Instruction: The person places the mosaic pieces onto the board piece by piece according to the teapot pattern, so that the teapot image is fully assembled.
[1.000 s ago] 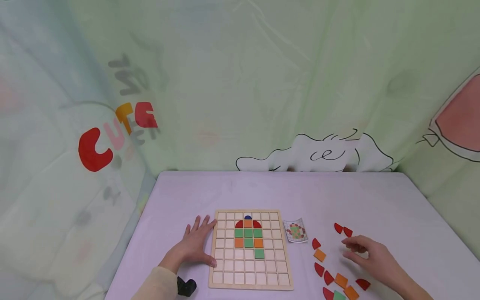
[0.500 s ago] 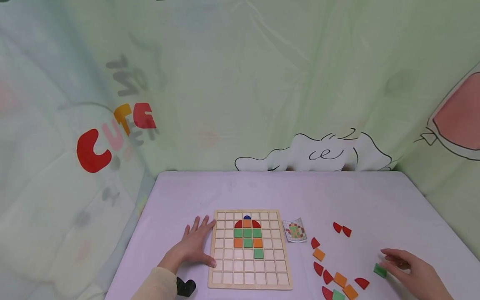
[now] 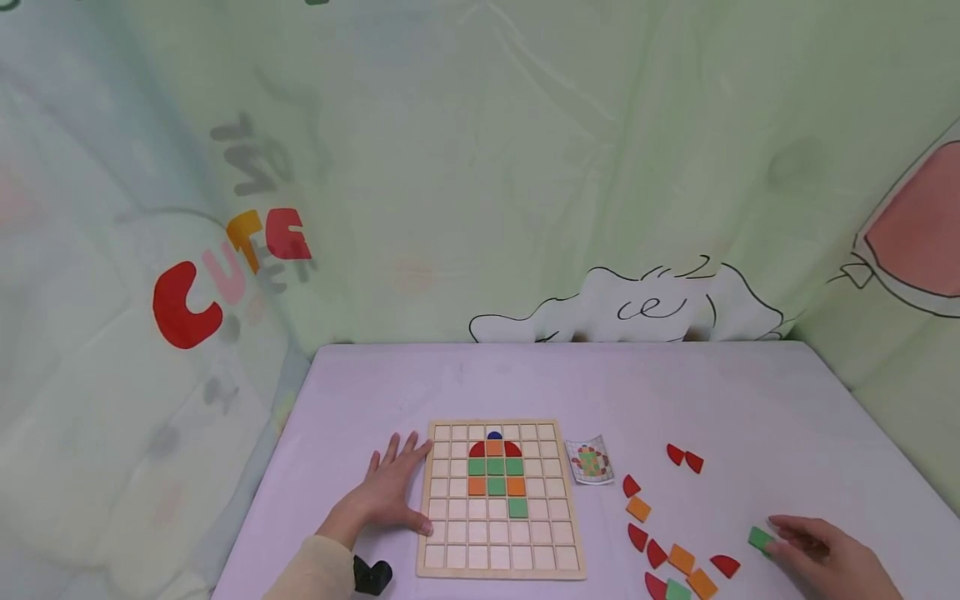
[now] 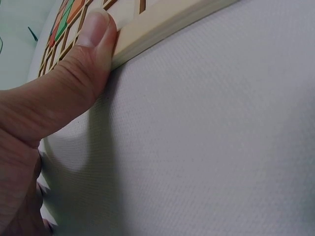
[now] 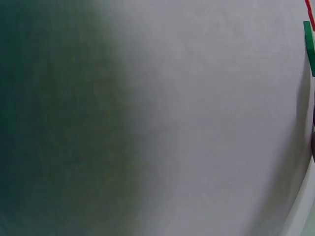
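In the head view my left hand [image 3: 386, 492] lies spread at the left side of a wooden grid board [image 3: 501, 574]. Its thumb [image 4: 93, 37] presses on the board's frame, as the left wrist view shows. Red, orange, green and blue pieces form a pattern in the board's upper middle cells. Off to the right, my right hand [image 3: 832, 554] pinches a green square tile [image 3: 760, 539] near its right edge, thumb overlapping it. Only that tile's edge [image 5: 310, 49] enters the right wrist view.
Beside the board lies a small pattern card [image 3: 591, 461]. Between card and right hand are scattered red quarter-circle pieces [image 3: 725, 566], orange square tiles [image 3: 681, 559] and another green tile [image 3: 678, 590]. A black heart-shaped object [image 3: 372, 575] sits by the left wrist.
My right hand has moved right and toward the near side, away from the two far red pieces, and its fingers have closed on the green tile. The left hand stays put.
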